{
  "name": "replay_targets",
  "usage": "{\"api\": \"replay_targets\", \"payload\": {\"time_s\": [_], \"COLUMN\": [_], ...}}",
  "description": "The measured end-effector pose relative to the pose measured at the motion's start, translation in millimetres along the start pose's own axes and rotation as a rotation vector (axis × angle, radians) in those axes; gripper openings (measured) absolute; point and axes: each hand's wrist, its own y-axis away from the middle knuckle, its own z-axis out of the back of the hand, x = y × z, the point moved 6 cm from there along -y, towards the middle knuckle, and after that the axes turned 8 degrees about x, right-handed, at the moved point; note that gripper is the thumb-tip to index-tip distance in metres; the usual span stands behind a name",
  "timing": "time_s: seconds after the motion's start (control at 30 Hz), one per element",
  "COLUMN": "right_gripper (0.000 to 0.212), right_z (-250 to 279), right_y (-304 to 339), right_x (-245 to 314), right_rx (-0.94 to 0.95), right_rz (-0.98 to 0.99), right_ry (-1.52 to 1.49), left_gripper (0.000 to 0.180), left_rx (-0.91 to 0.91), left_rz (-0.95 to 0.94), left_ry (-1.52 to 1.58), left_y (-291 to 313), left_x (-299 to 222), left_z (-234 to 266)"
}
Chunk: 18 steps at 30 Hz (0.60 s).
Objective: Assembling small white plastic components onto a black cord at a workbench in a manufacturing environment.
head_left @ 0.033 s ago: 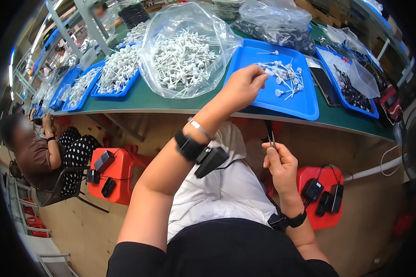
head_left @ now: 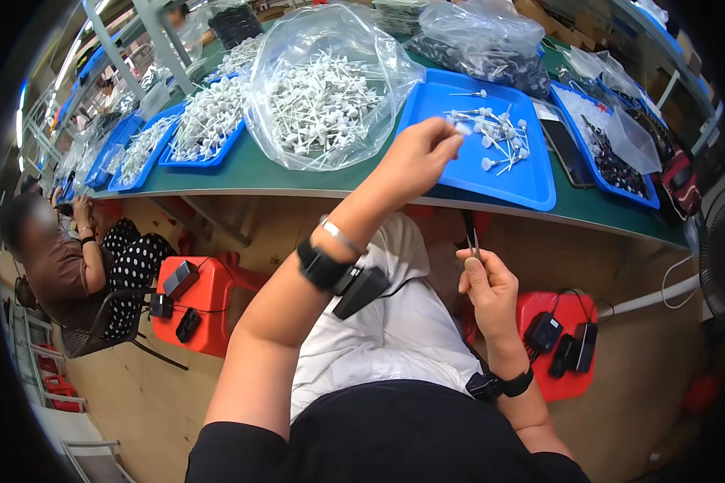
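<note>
Because the clear bag at 11 o'clock gapes, its white pins look reachable

At 1, the left hand, grip unclear, hovers over the blue tray, whose rim likely corrals loose pins at 2. Well apart, toward 4, the right hand pinches tweezers, tips uncovered, presumably for precision.

From a distance, I count two hands, one pair of tweezers, at least four blue trays along the worktop's near edge, one open clear bag of white-headed pieces too many to count, one phone toward the right end, at least two red stools, and one fan past that end.
</note>
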Motion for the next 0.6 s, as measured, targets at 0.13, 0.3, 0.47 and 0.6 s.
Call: {"api": "replay_targets", "payload": {"time_s": [0.13,0.3,0.47,0.6], "right_gripper": [0.022,0.020,0.018,0.020], "right_z": [-14.9,-37.5,-60.5,-67.8], "right_y": [4.9,7.1,9.7,12.2], "right_x": [3.2,8.2,7.8,1.1], "right_rx": [0.054,0.175,0.297,0.360], "right_rz": [0.008,0.114,0.264,0.292], "right_ry": [-0.002,0.252,0.520,0.646], "left_gripper": [0.019,0.018,0.018,0.020], "left_rx": [-0.084,-0.101,-0.136,-0.121], "left_rz": [0.080,0.349,0.242,0.107], "left_ry": [0.361,0.506,0.328,0.076], "left_y": [90.0,184.6,219.0,223.9], "left_x": [5.0,48.7,56.3,52.3], "left_z": [6.9,-18.3,-16.3,-13.5]}}
